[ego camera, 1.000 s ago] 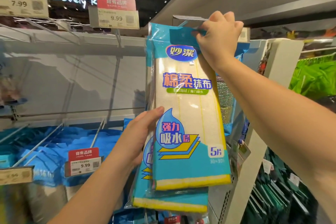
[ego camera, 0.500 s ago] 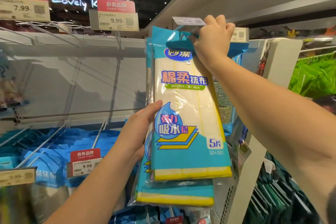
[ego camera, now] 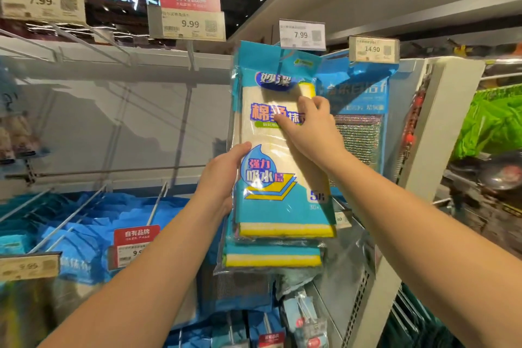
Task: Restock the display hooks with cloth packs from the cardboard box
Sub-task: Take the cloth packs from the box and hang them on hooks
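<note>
Gripped along its left edge at mid-height, the front cloth pack (ego camera: 278, 167) was held by the left hand (ego camera: 223, 175), thumb on the face and fingers curled out of sight behind. Against the upper face of the pack the right hand (ego camera: 313, 124) was laid, fingers loosely bent and pressing on the film, nothing pinched. Both forearms were raised and reached up and forward from below.

The pack was judged light and floppy: folded cloth in glossy, slippery film, unlikely to be harmed by squeezing. A side pinch was thought fit for steadying, while the stiffer header card (ego camera: 282, 58) was judged the best place for guiding.

A second pack (ego camera: 271, 256) hung just behind and lower. Farther back, the header sat at the display hook (ego camera: 285, 56) beneath the 7.99 price tag (ego camera: 301, 34); whether it was fully threaded could not be told.
</note>
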